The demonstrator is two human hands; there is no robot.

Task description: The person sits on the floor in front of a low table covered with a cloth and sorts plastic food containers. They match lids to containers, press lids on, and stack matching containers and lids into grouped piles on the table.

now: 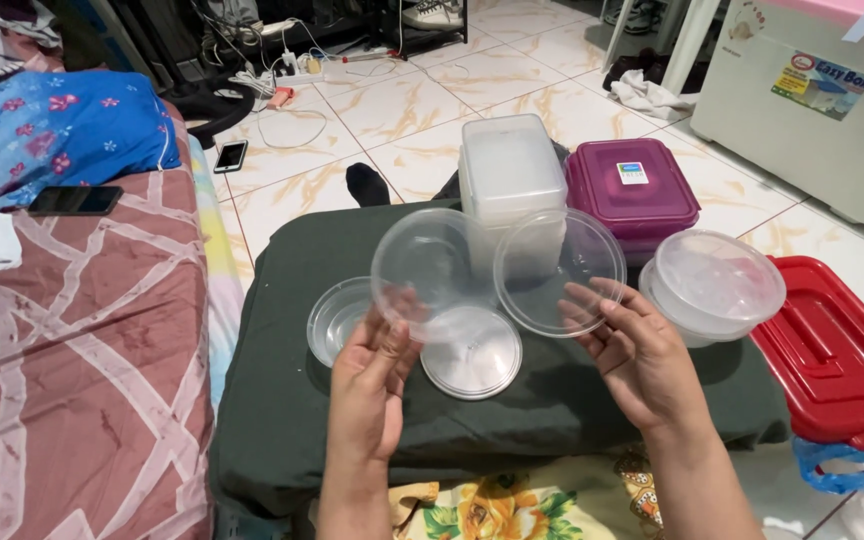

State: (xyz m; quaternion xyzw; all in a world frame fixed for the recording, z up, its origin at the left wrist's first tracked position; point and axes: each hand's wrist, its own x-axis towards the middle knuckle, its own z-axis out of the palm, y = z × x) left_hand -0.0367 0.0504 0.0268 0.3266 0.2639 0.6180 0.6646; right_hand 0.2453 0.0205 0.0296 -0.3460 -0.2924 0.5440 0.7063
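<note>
Over the dark green cushion [282, 400], left hand [367, 385] has fingers pinched on a clear round tub [430, 265], right hand [642, 360] pinching its clear lid [558, 270] by the rim. Both look featherlight, flexy and slippery, so edge grips seem best.

Red lid [837, 365] cut off at right edge. Clear rectangular tub [510, 168] partly hidden behind two raised round lids [559, 270]. Forearms cropped at bottom edge.
</note>
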